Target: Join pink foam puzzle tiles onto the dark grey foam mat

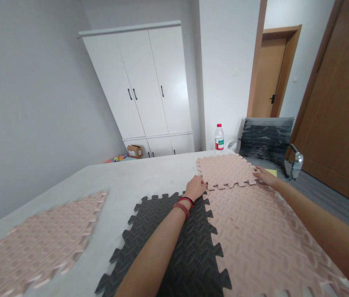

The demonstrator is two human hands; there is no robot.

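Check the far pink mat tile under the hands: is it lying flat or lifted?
Flat, as far as I can see: the far pink mat tile lies spread on the table, left hand and right hand on its near corners.

**Room contents, background and periphery**

Counter (131, 177): pale grey top, running toward the far wall.
Loose foam tile (35, 243): pink, interlocking edge, lying flat at the counter's near left, well apart from the other tiles; blurred.
Water bottle (219, 138): clear plastic, red cap, green-and-red label, upright at the counter's far edge.
Wardrobe (143, 82): white, three tall doors with dark handles, low drawers beneath.
Cardboard box (135, 151): small, on the floor before the wardrobe, beside a heap of coloured toy pieces (117, 158).
Office chair (267, 140): dark grey ribbed back, chrome armrests, just beyond the counter's far right corner.
Wooden doors (338, 103): brown; one near right, one further back (267, 78).
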